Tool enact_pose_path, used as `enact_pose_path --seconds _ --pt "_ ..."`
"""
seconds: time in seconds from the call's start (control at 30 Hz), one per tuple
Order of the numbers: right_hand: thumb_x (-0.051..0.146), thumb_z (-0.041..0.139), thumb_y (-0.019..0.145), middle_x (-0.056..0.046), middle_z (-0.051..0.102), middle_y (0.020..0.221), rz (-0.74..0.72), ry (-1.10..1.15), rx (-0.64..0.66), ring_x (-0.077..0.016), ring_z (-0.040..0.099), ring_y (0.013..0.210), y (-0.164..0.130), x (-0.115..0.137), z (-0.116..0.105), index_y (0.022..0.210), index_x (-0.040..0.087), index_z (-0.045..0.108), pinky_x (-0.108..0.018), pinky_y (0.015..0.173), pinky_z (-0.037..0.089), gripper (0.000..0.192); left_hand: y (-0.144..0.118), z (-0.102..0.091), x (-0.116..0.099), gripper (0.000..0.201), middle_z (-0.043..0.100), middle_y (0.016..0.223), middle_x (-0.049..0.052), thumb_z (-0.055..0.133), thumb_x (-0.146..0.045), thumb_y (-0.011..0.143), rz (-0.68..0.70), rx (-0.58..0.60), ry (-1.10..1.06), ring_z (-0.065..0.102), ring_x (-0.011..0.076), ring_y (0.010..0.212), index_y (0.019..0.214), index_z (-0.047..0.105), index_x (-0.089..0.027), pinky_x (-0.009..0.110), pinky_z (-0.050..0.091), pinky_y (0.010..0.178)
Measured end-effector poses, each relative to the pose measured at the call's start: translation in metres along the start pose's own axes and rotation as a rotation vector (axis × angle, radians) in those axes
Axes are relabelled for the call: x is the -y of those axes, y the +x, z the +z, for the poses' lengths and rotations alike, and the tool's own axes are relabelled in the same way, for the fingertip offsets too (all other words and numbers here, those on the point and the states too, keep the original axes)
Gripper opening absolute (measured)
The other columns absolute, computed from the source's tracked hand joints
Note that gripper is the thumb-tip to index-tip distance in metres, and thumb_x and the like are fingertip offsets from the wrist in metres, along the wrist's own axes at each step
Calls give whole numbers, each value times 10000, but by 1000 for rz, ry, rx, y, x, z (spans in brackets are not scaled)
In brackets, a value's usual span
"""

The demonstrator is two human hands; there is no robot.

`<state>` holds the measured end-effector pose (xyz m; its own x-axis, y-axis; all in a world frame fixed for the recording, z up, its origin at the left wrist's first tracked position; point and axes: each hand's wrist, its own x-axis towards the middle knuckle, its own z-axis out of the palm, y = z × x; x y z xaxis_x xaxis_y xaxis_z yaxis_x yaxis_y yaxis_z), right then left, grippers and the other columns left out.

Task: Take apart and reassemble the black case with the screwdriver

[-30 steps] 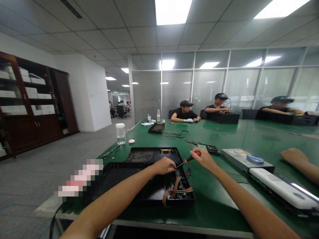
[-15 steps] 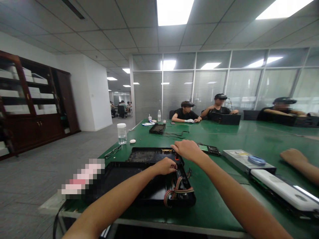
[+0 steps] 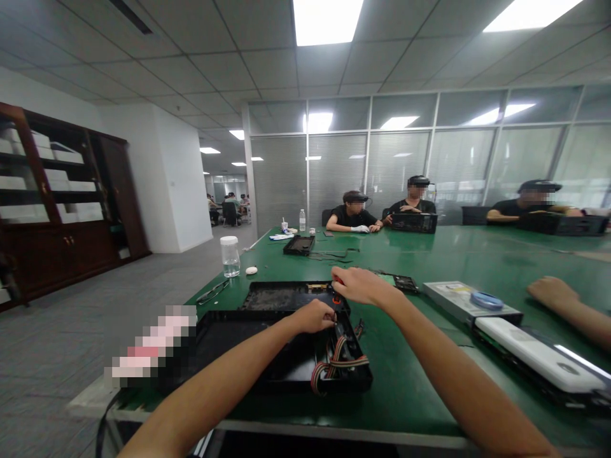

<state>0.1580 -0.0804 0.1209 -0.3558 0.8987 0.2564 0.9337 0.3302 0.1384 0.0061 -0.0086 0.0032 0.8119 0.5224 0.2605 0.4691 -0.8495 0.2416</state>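
Green tabletop (image 3: pixel 401 385): jar (image 3: pixel 230 259), eyeglasses (image 3: pixel 212 292); striped cables (image 3: pixel 347 364) clutter black tray (image 3: pixel 233 332).

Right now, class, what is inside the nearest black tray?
In the tray, a striped cable loops at the right end. The left forearm hides part of its bottom; anything there is unseen.

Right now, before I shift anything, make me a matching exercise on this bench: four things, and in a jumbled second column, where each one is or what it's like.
Things:
1. Screwdriver
2. Striped ribbon cable
3. Blue ring
4. Clear jar

Places and states:
A. Lying on top of the silver box
B. Topped with a white lid
C. Gripped in the right hand
D. Looped at the near right corner of the black casing

Right pairs: 1-C, 2-D, 3-A, 4-B.
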Motion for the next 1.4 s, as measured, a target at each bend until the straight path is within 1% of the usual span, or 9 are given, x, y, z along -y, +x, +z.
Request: enact_pose_path --seconds 0.33,0.47,0.63,0.77,0.9,1.03,1.2,1.3,1.4 --pt "485 260 862 -155 639 913 75 -44 -20 -274 598 822 0 -2 0 934 152 552 -320 649 373 448 0 -1 1 83 601 653 -13 573 -165 732 27 5 32 526 89 602 775 643 -148 168 365 586" --pt "452 332 847 -116 645 892 27 24 19 -236 603 786 -1 -7 0 957 173 542 -293 636 372 366 0 -1 1 89 607 666 -11 568 -150 730 7 18 32 530 90 617 778 643 -147 168 370 595" --pt "542 277 841 -142 636 911 75 4 10 -267 593 826 0 -11 1 899 162 569 -311 651 374 483 1 -2 -1 105 598 658 -18 557 -142 729 0 28 21 522 90 610 790 641 -156 172 370 595" --pt "491 322 847 -110 645 906 1 66 32 -226 596 794 0 -12 2 983 179 539 -286 653 370 404 1 -2 -2 114 591 653 -12 554 -151 729 1 23 1 504 90 594 800 643 -148 175 363 589" --pt "537 287 841 -149 638 930 78 12 3 -250 593 823 0 -12 1 915 148 569 -296 657 367 487 1 -1 -2 104 579 634 -16 554 -144 724 -5 22 -4 489 85 577 779 642 -144 174 347 569" --pt "477 322 844 -118 647 899 26 39 25 -232 600 800 -1 -11 0 968 162 568 -283 647 372 419 0 -1 -3 102 573 631 -19 547 -143 726 8 14 3 487 82 576 775 637 -142 171 346 569" --pt "574 233 839 -168 640 891 75 -32 -16 -263 591 829 2 -9 0 822 144 636 -313 684 372 589 -1 -4 -5 89 564 620 -19 531 -138 728 16 15 43 484 83 563 753 616 -143 172 352 561" --pt "564 269 838 -118 642 773 36 50 -97 -220 587 732 -1 -23 12 747 161 620 -285 642 363 542 -2 -5 -7 103 576 652 -12 510 -103 722 33 25 95 503 91 592 760 597 -145 177 366 584" --pt "511 319 843 -41 593 635 -29 298 -199 -153 534 602 -11 -53 46 680 173 573 -252 590 343 453 -4 -5 -10 124 593 750 6 492 -95 732 52 28 166 534 119 695 812 570 -150 196 392 665"
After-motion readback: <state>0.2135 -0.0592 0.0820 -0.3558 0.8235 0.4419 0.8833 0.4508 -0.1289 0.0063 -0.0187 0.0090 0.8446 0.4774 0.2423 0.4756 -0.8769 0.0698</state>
